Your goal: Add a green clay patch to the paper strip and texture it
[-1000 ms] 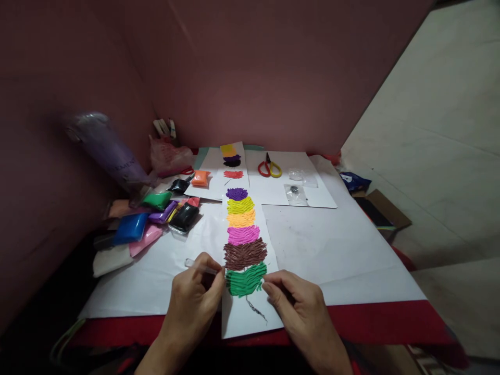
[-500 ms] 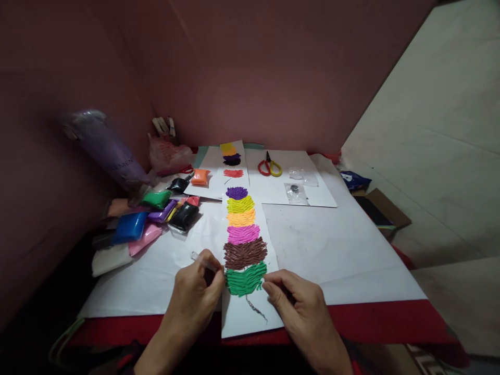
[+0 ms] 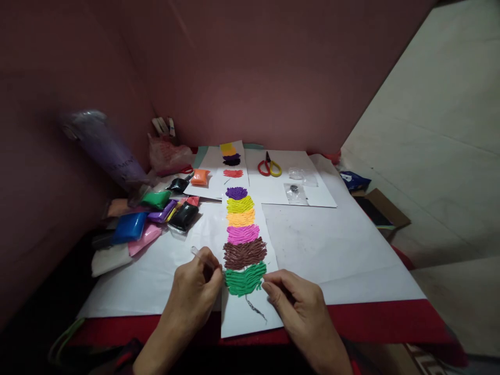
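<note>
A long white card [image 3: 238, 320] lies in front of me, bearing stacked bands of clay strands in purple, yellow, orange, pink, brown and green. Closest to me is the green clay band [image 3: 245, 279], with a thin dark drawn stem below it. My left hand [image 3: 197, 286] is closed around a clear, thin stick-like tool [image 3: 198, 253] at the card's left edge; its tip is hidden by the fingers. On the other side, my right hand [image 3: 299, 299] has thumb and forefinger pinched together beside the green band's right end. Whatever lies between those fingertips is too small to name.
Clay packets, including a blue packet [image 3: 129, 227] and an orange packet [image 3: 200, 177], are piled at the left. Red-and-yellow-handled scissors [image 3: 269, 165] rest on white board at the back, left of a small plastic bag [image 3: 296, 194]. A cardboard box [image 3: 385, 208] stands beyond the right edge.
The left hand has shifted very slightly left, with the clear tool's end a little higher. The right hand and the card look almost the same.
</note>
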Tool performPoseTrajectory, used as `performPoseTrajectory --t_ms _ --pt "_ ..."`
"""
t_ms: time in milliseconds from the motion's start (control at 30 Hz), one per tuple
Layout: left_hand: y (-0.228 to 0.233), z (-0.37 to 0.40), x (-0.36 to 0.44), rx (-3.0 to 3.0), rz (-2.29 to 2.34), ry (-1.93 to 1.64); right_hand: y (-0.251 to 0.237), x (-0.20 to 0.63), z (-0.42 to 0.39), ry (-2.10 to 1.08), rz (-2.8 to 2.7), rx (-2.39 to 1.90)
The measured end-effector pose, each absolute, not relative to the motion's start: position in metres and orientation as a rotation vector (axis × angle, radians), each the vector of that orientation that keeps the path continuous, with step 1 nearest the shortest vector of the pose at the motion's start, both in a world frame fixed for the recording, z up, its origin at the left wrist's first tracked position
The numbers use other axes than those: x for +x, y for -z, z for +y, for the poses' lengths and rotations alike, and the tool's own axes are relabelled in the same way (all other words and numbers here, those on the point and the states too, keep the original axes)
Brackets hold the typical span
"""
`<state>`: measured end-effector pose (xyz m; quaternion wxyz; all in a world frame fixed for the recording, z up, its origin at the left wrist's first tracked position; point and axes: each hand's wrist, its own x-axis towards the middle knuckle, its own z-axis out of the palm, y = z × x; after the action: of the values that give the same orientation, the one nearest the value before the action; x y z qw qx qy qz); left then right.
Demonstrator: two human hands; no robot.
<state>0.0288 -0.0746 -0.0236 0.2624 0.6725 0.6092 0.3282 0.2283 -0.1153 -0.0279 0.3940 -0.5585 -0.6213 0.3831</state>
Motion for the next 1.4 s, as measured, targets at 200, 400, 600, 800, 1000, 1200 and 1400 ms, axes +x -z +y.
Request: performPoseTrajectory --t_ms 200,400,600,800,1000,1200,1400 --pt "0.022 -0.075 0.027 1.908 1.672 -0.967 0.028 0.228 -0.115 -0.959 -1.584 -1.407" --pt "0.015 -0.082 0.023 1.844 1.784 -1.253 0.029 0.229 -0.115 -0.935 -1.597 -1.407" --pt "0.007 -0.103 0.031 1.939 1.681 -1.408 0.027 0.228 -0.115 -0.894 -1.601 -1.381" --pt "0.013 -0.120 0.045 2.326 0.946 -1.287 0.019 0.228 -0.130 -0.427 -1.779 -1.102" --pt "0.003 -0.126 0.054 2.423 0.906 -1.068 0.004 0.223 -0.147 -0.175 -1.949 -0.991" --pt "0.004 -0.116 0.062 2.552 0.835 -0.798 -0.001 0.216 -0.149 -0.014 -1.945 -1.221" --pt "0.023 -0.107 0.036 2.625 1.042 -1.191 0.006 0.209 -0.130 -0.376 -1.645 -1.233"
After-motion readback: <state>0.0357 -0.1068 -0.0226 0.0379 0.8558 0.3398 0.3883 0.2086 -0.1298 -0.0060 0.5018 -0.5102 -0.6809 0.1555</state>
